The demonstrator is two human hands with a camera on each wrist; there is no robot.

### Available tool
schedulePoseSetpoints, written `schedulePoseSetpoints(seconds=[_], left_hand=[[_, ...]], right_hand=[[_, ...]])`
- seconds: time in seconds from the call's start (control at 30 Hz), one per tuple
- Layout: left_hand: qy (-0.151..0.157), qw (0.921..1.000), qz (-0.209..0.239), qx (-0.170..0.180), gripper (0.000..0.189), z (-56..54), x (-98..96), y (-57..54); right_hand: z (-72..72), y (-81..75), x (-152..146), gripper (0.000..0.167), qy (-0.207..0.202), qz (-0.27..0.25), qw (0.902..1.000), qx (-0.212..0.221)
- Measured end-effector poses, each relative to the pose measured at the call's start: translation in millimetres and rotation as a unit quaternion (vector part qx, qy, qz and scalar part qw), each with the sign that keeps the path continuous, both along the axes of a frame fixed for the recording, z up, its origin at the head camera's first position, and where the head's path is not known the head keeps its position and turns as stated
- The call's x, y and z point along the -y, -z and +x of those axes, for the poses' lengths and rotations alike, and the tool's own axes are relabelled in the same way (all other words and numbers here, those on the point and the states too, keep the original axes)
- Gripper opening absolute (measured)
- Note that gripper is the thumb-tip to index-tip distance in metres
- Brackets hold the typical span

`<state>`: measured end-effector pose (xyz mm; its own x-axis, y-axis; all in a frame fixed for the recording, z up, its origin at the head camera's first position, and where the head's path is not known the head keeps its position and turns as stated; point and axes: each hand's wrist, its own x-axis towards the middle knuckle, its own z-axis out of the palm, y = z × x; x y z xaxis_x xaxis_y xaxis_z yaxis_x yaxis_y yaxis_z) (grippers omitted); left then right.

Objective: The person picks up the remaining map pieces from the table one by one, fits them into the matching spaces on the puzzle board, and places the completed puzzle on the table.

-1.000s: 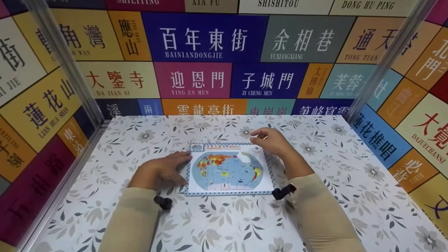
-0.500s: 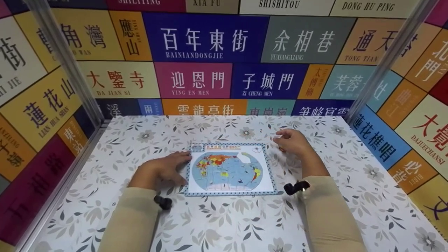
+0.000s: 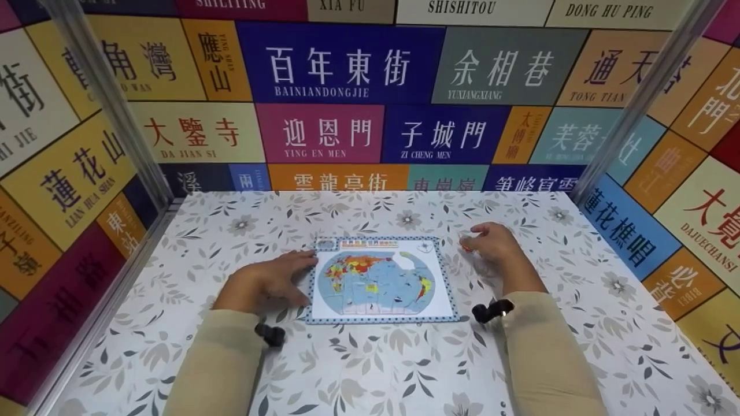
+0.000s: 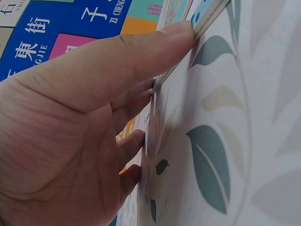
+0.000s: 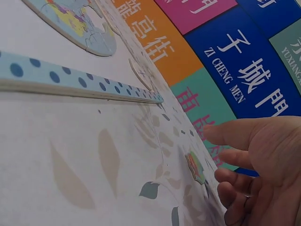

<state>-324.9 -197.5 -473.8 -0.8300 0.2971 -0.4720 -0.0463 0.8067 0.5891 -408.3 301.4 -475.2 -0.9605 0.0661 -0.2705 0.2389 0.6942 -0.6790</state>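
Observation:
A world map jigsaw puzzle [image 3: 370, 292] in a blue dotted frame lies flat on the table, with a white gap at its upper right. My left hand [image 3: 269, 278] rests at the frame's left edge; in the left wrist view its thumb [image 4: 176, 35] touches the rim, and the other fingers lie along the same side. To the right of the puzzle, my right hand [image 3: 494, 244] hovers with loosely bent fingers. Just beyond those fingertips lies a small puzzle piece [image 5: 194, 167] with orange and green on it, apart from the hand as far as the right wrist view shows.
Floral cloth [image 3: 381, 375] covers the table. Panels with printed street names [image 3: 335, 63] stand behind and at both sides, with metal posts [image 3: 630, 104] at the corners. A black camera mount [image 3: 491, 311] is worn on each wrist.
My right hand has moved right, off the puzzle's upper right corner, then slightly down beside the loose piece, which has come into sight. My left hand stays at the frame's left edge.

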Motion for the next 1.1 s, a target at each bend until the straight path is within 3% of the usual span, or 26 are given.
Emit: schedulePoseSetpoints(seconds=[0.2, 0.37, 0.77, 1.1], left_hand=[[-0.021, 0.9995, 0.014, 0.018, 0.107, 0.8, -1.2, 0.4], [-0.030, 0.9990, 0.023, 0.025, 0.108, 1.4, -2.2, -0.4], [-0.017, 0.9995, 0.024, 0.007, 0.107, 1.9, -0.2, 1.3], [-0.028, 0.9992, 0.025, 0.012, 0.107, 0.8, -1.2, 2.8]], right_hand=[[-1.5, 9.0, -3, 0.075, 0.005, 0.019, 0.9998, 0.010], [-2.1, 13.4, -2, 0.067, 0.019, 0.025, 0.9994, 0.016], [2.4, 12.6, 1, 0.055, 0.008, 0.048, 0.9988, -0.010], [2.4, 8.5, 8, 0.056, 0.029, 0.025, 0.9992, 0.014]])
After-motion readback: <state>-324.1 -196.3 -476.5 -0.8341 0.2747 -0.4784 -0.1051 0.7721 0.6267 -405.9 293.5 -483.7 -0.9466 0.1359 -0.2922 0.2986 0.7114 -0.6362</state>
